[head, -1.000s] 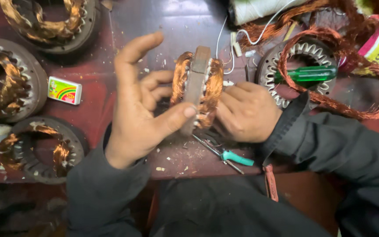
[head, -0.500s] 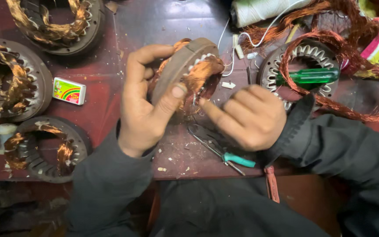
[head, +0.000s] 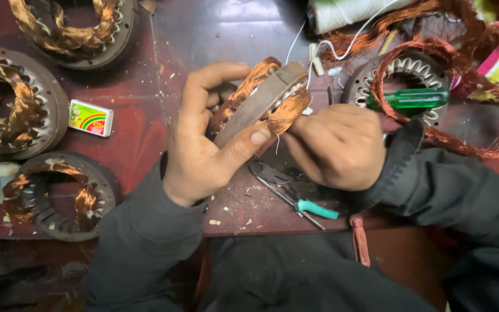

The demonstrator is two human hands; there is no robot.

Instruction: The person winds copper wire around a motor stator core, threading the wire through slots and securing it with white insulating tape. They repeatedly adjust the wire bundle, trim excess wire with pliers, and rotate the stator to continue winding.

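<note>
Counting stators: 5 in view. 1 held stator (head: 259, 104) sits mid-frame betw. both hands; 3 wound stators lie on the tabletop (head: 215, 34) at 9–11 o'clock: top one (head: 76, 29), left one (head: 7, 104), lower-left one (head: 59, 193). 1 bare stator (head: 399, 81) at 2 o'clock, w/ 1 green screwdriver (head: 411, 98) lying across it & loose copper wire (head: 469, 133) looped around. Also 1 small colourful box (head: 90, 118) at 9 o'clock, 1 thread spool (head: 347, 11) at 12, 1 pair of teal-handled pliers (head: 293, 193) at 6, just below the hands.

Held stator: grey-brown metal ring, tilted on edge, shiny copper windings bulging out both faces, thin white thread trailing from it toward the spool.

Left hand (head: 206, 144) closed around the ring, thumb on its outer rim. Right hand (head: 336, 144) curled, fingertips pinched at the winding's 3 o'clock side.
</note>
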